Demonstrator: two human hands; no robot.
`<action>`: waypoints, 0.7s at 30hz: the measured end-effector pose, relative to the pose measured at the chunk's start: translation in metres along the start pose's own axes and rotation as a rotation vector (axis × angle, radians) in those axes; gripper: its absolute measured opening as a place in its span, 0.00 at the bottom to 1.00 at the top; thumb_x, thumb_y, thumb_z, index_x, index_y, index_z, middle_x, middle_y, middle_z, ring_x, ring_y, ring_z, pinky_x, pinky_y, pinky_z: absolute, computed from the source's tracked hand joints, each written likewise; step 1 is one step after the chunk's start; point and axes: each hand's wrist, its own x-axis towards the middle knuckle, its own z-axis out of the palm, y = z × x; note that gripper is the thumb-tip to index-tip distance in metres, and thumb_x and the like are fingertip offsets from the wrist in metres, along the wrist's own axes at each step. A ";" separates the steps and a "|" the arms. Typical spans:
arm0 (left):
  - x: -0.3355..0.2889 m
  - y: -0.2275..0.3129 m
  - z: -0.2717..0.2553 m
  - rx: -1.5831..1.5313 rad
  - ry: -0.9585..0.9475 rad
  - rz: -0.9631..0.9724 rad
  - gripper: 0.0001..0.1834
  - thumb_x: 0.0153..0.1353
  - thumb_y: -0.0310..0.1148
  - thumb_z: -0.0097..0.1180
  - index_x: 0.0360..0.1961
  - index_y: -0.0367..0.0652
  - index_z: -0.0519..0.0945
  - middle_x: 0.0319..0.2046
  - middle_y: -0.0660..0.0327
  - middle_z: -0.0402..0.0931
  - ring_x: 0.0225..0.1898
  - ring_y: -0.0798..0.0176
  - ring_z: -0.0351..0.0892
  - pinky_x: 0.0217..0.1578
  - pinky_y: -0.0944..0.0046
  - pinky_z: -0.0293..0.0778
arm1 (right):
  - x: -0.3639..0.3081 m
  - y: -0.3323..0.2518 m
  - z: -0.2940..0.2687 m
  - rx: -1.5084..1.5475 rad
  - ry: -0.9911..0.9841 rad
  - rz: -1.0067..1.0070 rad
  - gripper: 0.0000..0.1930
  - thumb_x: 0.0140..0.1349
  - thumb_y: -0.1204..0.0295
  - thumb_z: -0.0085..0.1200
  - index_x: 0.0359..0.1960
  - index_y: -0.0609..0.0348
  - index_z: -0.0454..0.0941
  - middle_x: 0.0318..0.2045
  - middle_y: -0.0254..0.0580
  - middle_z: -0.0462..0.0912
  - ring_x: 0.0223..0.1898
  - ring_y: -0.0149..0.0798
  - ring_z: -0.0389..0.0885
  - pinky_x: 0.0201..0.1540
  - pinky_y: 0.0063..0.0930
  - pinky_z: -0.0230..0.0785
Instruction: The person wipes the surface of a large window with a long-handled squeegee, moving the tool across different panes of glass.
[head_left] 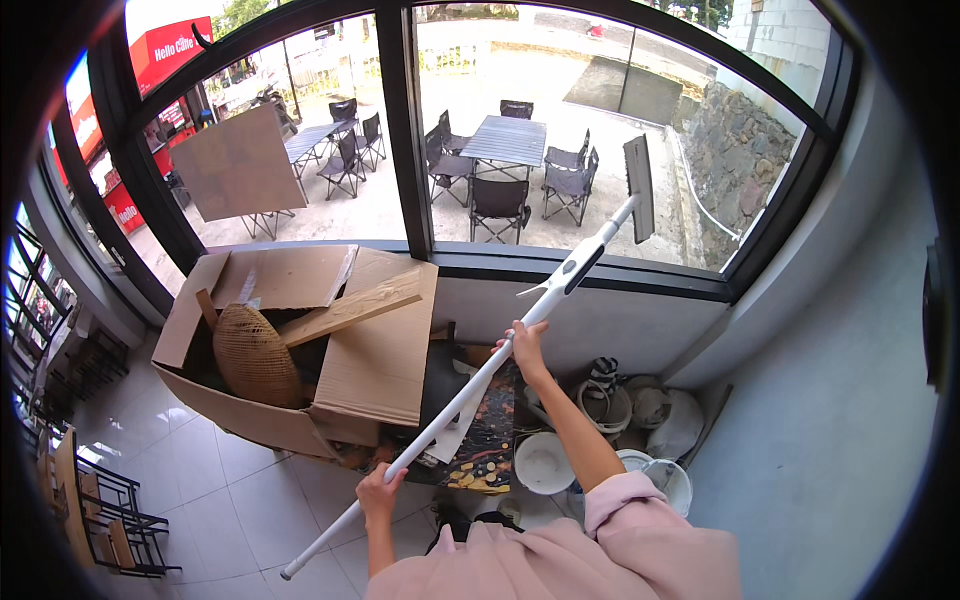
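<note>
Nearest, a pink sleeve (625,500) is noted. Ahead of the body, a white pole (435,430) is held aslant, butt low at left, top raised toward the right. Its lower shaft is encircled by the left hand (379,496); farther up, below a thicker fitting (575,270), it is wrapped by the right hand (526,348). Both grips are narrow, fingers curled round.

Handling, as judged: light but long, stiff, top-heavy, smooth enough to be twisted in the palm. Best held on bare shaft, hands well apart; the fitting and flat head (641,190) look more easily damaged. No label can be made out on the pole.

Beside it at left, an open cardboard box (375,365) is stuffed with a woven basket (255,355) and a wooden plank (350,308). Beyond, the flat head is seen against the window; whether glass is touched cannot be told. Outside, a slatted table (505,140) is ringed by dark chairs. At upper left, white lettering is borne by a red sign (172,58).
</note>
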 end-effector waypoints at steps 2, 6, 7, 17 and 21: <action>-0.034 -0.017 0.014 0.006 -0.035 -0.080 0.20 0.48 0.53 0.56 0.21 0.46 0.75 0.15 0.54 0.73 0.20 0.48 0.74 0.21 0.54 0.68 | -0.011 0.026 0.002 -0.045 -0.010 0.042 0.17 0.60 0.72 0.39 0.42 0.54 0.42 0.29 0.48 0.64 0.19 0.39 0.72 0.20 0.41 0.75; -0.102 -0.033 0.038 0.002 -0.050 -0.193 0.21 0.48 0.55 0.55 0.21 0.46 0.75 0.15 0.55 0.73 0.20 0.48 0.74 0.21 0.54 0.68 | -0.037 0.067 -0.007 -0.155 -0.086 0.080 0.21 0.60 0.72 0.40 0.46 0.54 0.40 0.27 0.45 0.66 0.17 0.39 0.74 0.19 0.39 0.75; -0.114 -0.034 0.042 -0.004 -0.045 -0.214 0.22 0.48 0.56 0.55 0.21 0.46 0.75 0.14 0.55 0.72 0.20 0.47 0.74 0.21 0.54 0.67 | -0.042 0.071 -0.008 -0.209 -0.098 0.074 0.21 0.60 0.72 0.39 0.47 0.55 0.39 0.27 0.45 0.66 0.17 0.39 0.74 0.19 0.39 0.75; -0.090 -0.016 0.094 -0.224 -0.052 -0.212 0.23 0.53 0.56 0.49 0.22 0.43 0.73 0.15 0.50 0.70 0.21 0.44 0.72 0.21 0.52 0.65 | -0.033 0.009 0.004 -0.280 -0.208 -0.178 0.28 0.63 0.69 0.40 0.54 0.57 0.34 0.28 0.47 0.69 0.17 0.37 0.75 0.19 0.30 0.73; -0.056 0.008 0.117 -0.373 -0.153 -0.182 0.23 0.56 0.54 0.47 0.29 0.42 0.74 0.17 0.48 0.71 0.23 0.42 0.73 0.24 0.52 0.66 | -0.017 -0.030 0.017 -0.389 -0.175 -0.286 0.31 0.62 0.71 0.41 0.56 0.59 0.31 0.31 0.55 0.69 0.16 0.39 0.74 0.16 0.30 0.70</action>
